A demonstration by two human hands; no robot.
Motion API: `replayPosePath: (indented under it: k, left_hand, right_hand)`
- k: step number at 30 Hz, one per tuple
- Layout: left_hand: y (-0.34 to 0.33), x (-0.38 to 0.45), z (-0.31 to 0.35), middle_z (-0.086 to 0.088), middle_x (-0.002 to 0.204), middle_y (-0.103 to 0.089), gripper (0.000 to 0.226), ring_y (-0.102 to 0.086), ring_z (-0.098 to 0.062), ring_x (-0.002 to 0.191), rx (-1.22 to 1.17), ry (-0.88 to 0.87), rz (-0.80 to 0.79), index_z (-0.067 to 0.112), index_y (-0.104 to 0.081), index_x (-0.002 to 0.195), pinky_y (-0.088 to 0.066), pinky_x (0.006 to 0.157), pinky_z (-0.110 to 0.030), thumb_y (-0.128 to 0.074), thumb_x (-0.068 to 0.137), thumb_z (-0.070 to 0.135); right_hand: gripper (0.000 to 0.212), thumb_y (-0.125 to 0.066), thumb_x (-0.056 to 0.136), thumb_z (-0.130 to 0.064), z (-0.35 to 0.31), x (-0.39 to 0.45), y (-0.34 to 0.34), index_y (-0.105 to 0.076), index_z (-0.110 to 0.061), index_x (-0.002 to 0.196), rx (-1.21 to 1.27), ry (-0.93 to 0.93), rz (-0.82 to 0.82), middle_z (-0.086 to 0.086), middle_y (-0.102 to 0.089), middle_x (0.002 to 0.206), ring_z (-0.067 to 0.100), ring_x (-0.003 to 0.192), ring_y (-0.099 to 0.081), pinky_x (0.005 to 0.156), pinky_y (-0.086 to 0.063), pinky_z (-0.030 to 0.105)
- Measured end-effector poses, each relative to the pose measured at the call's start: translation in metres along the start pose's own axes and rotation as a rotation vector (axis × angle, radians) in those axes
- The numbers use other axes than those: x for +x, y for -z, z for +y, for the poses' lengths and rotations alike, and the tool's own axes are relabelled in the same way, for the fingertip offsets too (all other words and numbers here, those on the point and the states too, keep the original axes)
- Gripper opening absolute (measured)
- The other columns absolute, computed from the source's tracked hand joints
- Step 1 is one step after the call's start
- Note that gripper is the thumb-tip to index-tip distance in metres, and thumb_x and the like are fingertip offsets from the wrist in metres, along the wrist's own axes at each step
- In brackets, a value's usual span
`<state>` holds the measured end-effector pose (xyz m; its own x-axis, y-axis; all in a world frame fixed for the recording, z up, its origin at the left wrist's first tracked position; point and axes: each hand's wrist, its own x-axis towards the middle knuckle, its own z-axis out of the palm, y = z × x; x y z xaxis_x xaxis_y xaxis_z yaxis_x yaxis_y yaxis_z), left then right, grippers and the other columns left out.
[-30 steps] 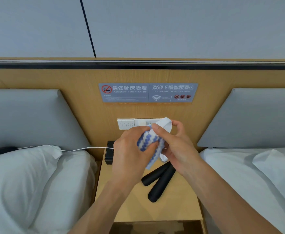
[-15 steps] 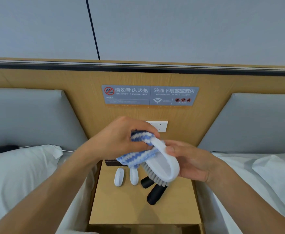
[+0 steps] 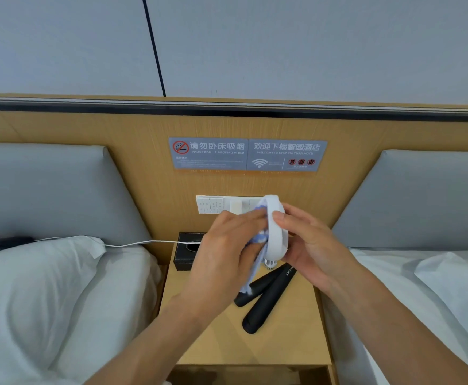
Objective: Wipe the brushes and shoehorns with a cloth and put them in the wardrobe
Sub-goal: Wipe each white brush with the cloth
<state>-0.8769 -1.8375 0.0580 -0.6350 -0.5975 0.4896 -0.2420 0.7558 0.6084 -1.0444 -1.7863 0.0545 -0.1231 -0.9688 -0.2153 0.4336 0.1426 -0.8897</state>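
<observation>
Two wall signs: "WELCOME", Wi-Fi symbol

One white brush, one striped cloth, two black shoehorns, one tissue box, two wall signs, two hands.

You're looking at a hotel room: pale grey wall up top with a thin dark seam running down it. Below that, a wood headboard panel with a dark strip along its top. Two grey signs sit side by side on it, switch plate just under. Grey cushions flank both sides, white beds left and right, a wood nightstand between them, a black box at its back corner, and a white cable trailing over the left bed.
</observation>
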Motion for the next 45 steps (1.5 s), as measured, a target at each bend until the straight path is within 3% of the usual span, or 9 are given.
replayPosePath:
  k: [5,8,12,18,27,33,36,41,45]
  left_hand:
    - [0.023,0.009,-0.016,0.005,0.093,-0.067,0.021,-0.053,-0.023,0.086,-0.012,-0.119,-0.318,0.013,-0.068,0.112,-0.047,0.075,-0.040,-0.061,0.094,0.006]
    - [0.027,0.018,-0.019,0.005,0.101,-0.066,0.024,-0.050,-0.021,0.091,0.017,-0.091,-0.315,0.014,-0.063,0.120,-0.045,0.079,-0.039,-0.055,0.098,0.012]
    - [0.022,0.017,-0.014,0.006,0.101,-0.066,0.024,-0.052,-0.022,0.090,-0.017,-0.030,-0.316,0.013,-0.064,0.118,-0.045,0.078,-0.043,-0.050,0.098,0.010]
    - [0.030,0.010,-0.022,0.011,0.110,-0.072,0.031,-0.069,-0.011,0.099,-0.412,0.219,-0.447,0.027,-0.067,0.122,-0.054,0.088,-0.033,-0.065,0.092,0.021]
    - [-0.002,-0.002,-0.005,0.012,0.104,-0.071,0.040,-0.068,-0.009,0.097,-0.411,0.408,0.004,0.024,-0.072,0.107,-0.055,0.085,-0.029,-0.086,0.070,0.014]
    - [0.002,0.001,-0.006,0.008,0.080,-0.074,0.020,-0.071,-0.011,0.075,-0.422,0.473,0.016,0.026,-0.073,0.089,-0.059,0.072,-0.034,-0.084,0.073,0.028]
    - [0.009,0.004,-0.011,0.004,0.076,-0.074,0.011,-0.072,-0.012,0.070,-0.495,0.495,-0.037,0.025,-0.071,0.079,-0.058,0.064,-0.024,-0.081,0.077,0.028]
    - [0.024,0.008,-0.018,0.003,0.073,-0.073,0.011,-0.071,-0.010,0.066,-0.507,0.472,-0.136,0.024,-0.070,0.076,-0.052,0.059,-0.016,-0.080,0.079,0.023]
    - [0.030,0.005,-0.021,0.002,0.074,-0.073,0.011,-0.071,-0.011,0.066,-0.526,0.488,-0.175,0.024,-0.069,0.079,-0.051,0.058,-0.015,-0.081,0.079,0.023]
  right_hand:
    - [0.042,-0.066,0.086,-0.029,0.001,-0.004,0.003,-0.067,-0.012,0.125,-0.015,-0.119,-0.105,0.014,-0.066,0.108,0.025,0.091,-0.065,0.073,-0.057,0.038]
    - [0.038,-0.067,0.085,-0.029,-0.002,-0.003,0.002,-0.069,-0.013,0.119,-0.001,-0.127,-0.120,0.013,-0.068,0.109,0.024,0.092,-0.066,0.076,-0.058,0.038]
    - [0.059,-0.068,0.081,-0.030,-0.006,0.002,-0.002,-0.058,0.000,0.131,0.064,-0.112,-0.013,0.019,-0.064,0.111,0.027,0.090,-0.065,0.072,-0.058,0.036]
    - [0.063,-0.071,0.083,-0.031,0.005,0.000,-0.009,-0.054,0.003,0.134,0.109,-0.124,0.073,0.029,-0.063,0.123,0.038,0.103,-0.064,0.089,-0.051,0.048]
    - [0.053,-0.070,0.090,-0.032,0.014,0.006,-0.025,-0.056,0.002,0.129,0.244,-0.075,0.295,0.025,-0.066,0.125,0.038,0.114,-0.067,0.098,-0.054,0.049]
    - [0.055,-0.081,0.077,-0.033,0.021,0.000,-0.033,-0.057,-0.014,0.122,0.175,0.053,0.390,0.010,-0.076,0.102,0.023,0.088,-0.075,0.066,-0.059,0.031]
    - [0.065,-0.081,0.067,-0.039,0.026,-0.002,-0.033,-0.054,-0.020,0.123,0.070,0.087,0.352,0.013,-0.073,0.109,0.022,0.090,-0.075,0.066,-0.057,0.028]
    - [0.026,-0.056,0.100,-0.019,0.018,-0.006,-0.019,-0.054,-0.016,0.127,0.127,0.047,0.208,0.011,-0.075,0.102,0.021,0.083,-0.071,0.064,-0.057,0.031]
    - [0.032,-0.051,0.102,-0.007,0.019,-0.009,-0.014,-0.057,-0.023,0.128,0.023,0.035,0.132,0.013,-0.073,0.115,0.029,0.102,-0.072,0.074,-0.059,0.036]
